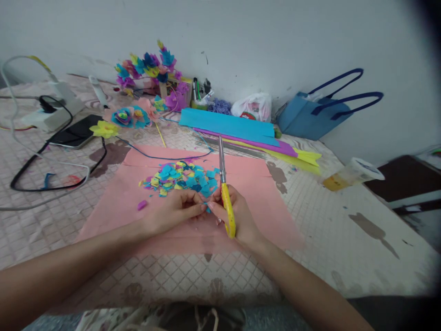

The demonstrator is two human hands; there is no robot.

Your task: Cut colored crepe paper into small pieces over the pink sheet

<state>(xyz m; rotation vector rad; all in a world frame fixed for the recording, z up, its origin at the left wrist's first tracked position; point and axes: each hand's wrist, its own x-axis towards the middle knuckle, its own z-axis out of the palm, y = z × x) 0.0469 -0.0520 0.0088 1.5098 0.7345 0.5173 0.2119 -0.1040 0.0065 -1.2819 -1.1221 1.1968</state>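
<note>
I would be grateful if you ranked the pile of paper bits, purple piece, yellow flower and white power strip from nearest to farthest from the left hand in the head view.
1. Pile of paper bits, just beyond the left hand.
2. Purple piece, left of the hand.
3. Yellow flower, farther back left.
4. White power strip, at the far left.

Blue scrap partly out of sight
</note>
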